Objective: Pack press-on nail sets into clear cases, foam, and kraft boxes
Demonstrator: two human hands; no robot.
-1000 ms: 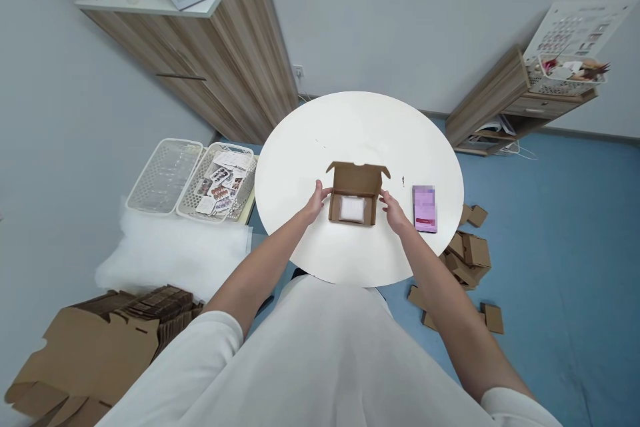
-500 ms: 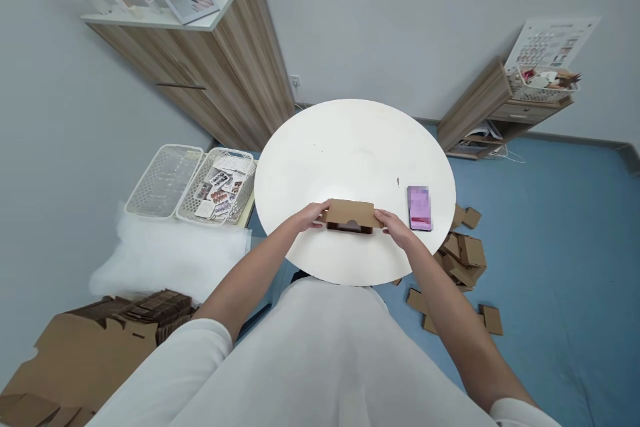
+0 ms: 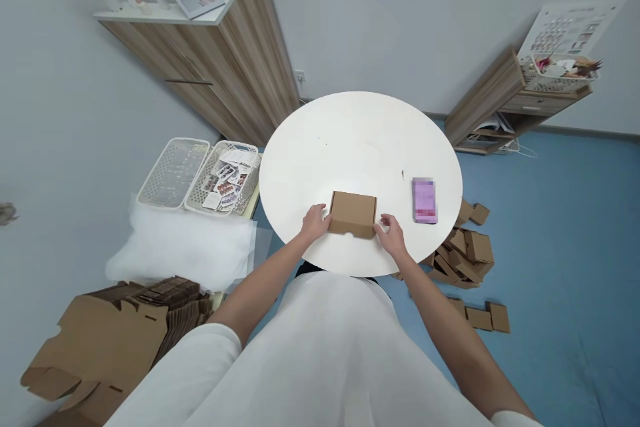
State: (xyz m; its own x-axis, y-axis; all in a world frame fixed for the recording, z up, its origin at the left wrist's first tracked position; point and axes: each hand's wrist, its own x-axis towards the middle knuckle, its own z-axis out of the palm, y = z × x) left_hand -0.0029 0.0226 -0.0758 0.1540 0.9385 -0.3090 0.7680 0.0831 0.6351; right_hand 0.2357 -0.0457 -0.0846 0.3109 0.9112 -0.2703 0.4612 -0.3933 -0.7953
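Observation:
A small brown cardboard box [image 3: 353, 212] lies on the white round table [image 3: 360, 140], its lid folded down over the front. A notch shows at the middle of its front edge. At the box's left front corner is my left hand [image 3: 314, 223], open, with the thumb against the corner and the fingers apart beside it. My right hand [image 3: 392, 235] is on the other side. Its thumb is at the right front corner, while the curled fingers stand off from the box, the hand open. Whatever is inside the box is hidden.
A phone [image 3: 425, 201] lies at the table's right. Small boxes [image 3: 479, 248] are piled on the floor. To the left are white baskets [image 3: 223, 177], one with printed cards, white wrapping sheets [image 3: 185, 243] and flat cardboard blanks [image 3: 110, 340]. Cabinets [image 3: 240, 47] stand behind.
The lid, raised in the earlier frame with a hand on each side, is now down and the box is shut. My hands have moved down to its front corners. The view has shifted slightly.

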